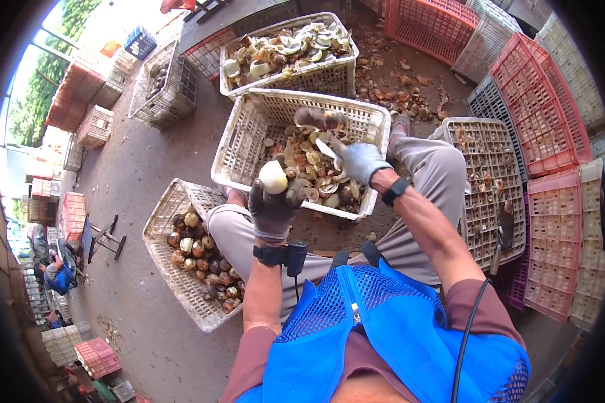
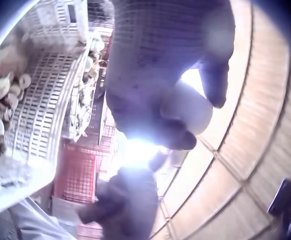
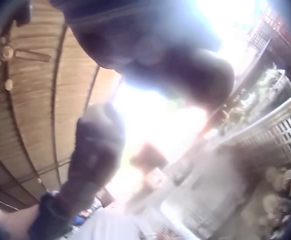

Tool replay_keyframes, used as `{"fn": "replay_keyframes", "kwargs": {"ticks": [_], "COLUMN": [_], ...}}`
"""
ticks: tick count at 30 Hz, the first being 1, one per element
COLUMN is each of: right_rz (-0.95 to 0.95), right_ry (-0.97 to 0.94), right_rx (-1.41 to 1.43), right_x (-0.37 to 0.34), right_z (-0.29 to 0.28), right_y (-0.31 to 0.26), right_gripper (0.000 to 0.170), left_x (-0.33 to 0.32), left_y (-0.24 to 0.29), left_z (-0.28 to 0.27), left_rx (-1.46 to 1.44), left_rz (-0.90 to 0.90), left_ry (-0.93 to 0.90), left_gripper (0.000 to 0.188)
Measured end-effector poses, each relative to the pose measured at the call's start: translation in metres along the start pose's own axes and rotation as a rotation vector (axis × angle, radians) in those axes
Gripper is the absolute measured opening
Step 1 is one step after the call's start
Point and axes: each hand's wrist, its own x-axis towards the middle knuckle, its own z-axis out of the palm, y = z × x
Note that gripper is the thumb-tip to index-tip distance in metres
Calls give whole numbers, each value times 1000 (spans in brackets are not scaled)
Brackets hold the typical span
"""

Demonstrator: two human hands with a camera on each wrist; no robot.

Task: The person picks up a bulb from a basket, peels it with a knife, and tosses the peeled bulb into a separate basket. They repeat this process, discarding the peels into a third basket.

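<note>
In the head view my gloved left hand holds up a pale, peeled, onion-like bulb at the near left corner of a white crate. The left wrist view shows the bulb between that hand's fingers and thumb. My right hand, in a light grey glove, is over the crate, gripping a small knife with a pale blade. Beyond the blade, a dark brown piece is blurred above the peelings. Glare and blur hide the right hand's grip in its wrist view.
At the left knee stands a crate of brown unpeeled bulbs. Behind the middle crate, another is heaped with pale peelings. An upturned crate and stacked red crates stand at right. Scraps litter the floor.
</note>
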Motion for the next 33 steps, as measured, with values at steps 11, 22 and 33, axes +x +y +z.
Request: {"fn": "replay_keyframes", "kwargs": {"ticks": [11, 22, 33], "right_rz": [-23, 120, 193], "right_ry": [327, 55, 1127], "right_rx": [1019, 1848, 1272], "right_x": [-71, -81, -226], "right_z": [-22, 24, -191], "right_y": [-83, -61, 102], "right_gripper": [49, 62, 45], "left_x": [-5, 19, 29], "left_y": [-8, -26, -32], "left_z": [2, 34, 32], "left_rx": [422, 2144, 1469], "left_rz": [156, -185, -141], "left_ry": [316, 29, 126], "left_gripper": [68, 72, 74]}}
